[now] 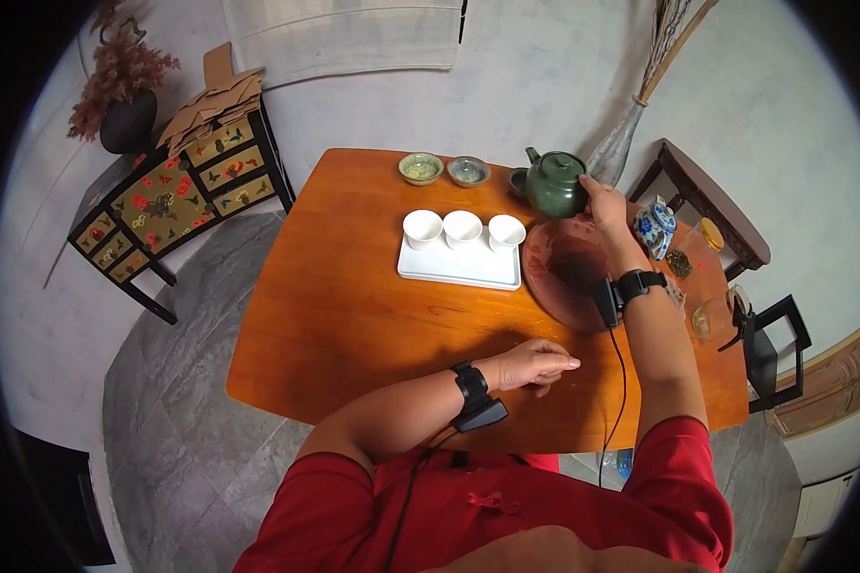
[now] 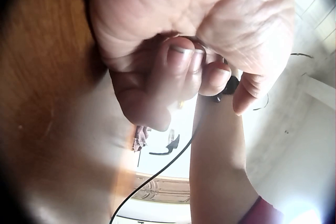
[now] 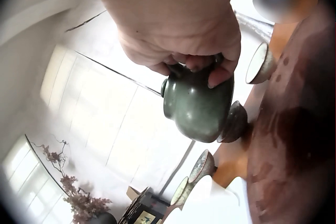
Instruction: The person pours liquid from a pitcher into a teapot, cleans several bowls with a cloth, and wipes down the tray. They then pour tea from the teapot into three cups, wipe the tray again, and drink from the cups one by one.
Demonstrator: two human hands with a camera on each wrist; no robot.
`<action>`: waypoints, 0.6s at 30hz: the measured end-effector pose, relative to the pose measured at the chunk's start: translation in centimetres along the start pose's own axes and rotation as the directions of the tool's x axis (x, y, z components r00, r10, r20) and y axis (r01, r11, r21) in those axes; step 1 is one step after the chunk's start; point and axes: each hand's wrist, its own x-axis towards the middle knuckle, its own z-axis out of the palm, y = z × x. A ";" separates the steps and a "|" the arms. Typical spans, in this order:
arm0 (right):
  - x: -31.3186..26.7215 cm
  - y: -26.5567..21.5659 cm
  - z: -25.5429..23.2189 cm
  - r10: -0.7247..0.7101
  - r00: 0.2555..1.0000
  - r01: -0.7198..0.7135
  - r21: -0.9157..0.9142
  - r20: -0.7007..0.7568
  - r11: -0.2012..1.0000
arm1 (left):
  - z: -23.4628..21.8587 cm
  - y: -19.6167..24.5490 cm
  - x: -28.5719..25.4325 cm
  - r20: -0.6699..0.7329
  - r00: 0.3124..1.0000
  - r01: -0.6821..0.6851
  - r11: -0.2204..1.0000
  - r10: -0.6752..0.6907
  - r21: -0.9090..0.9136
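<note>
My right hand [image 1: 605, 202] grips the handle of a dark green teapot [image 1: 556, 185]. The pot's spout points away to the left, and its lid is on. In the right wrist view the teapot [image 3: 202, 106] appears close above the tabletop, the fingers curled at its handle. Below the hand lies a round reddish-brown tray [image 1: 548, 253] with dark wet patches. Over the near part of the table is my left hand [image 1: 533, 366], its fingers loosely curled around nothing, as the left wrist view also shows.
Three white cups [image 1: 462, 229] stand on a white rectangular tray [image 1: 461, 271]. Behind them are two patterned bowls [image 1: 420, 169], with a darker bowl [image 1: 518, 180] partly behind the teapot. A blue-and-white pot [image 1: 654, 227] and a glass vessel [image 1: 705, 321] sit at the right.
</note>
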 end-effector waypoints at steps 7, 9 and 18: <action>-0.7 -2.6 4.6 -0.025 0.999 0.027 -0.057 0.040 0.998 | 0.2 0.0 -0.1 -0.052 0.999 0.017 0.999 -0.015 0.035; -0.8 -2.8 5.6 -0.027 0.999 0.030 -0.083 0.046 0.996 | 0.4 0.2 -0.2 -0.066 0.998 0.022 0.999 -0.019 0.036; -1.8 -3.8 7.5 -0.057 0.997 0.064 -0.165 0.050 0.984 | 0.5 0.2 -0.3 -0.133 0.990 0.044 0.998 -0.037 0.051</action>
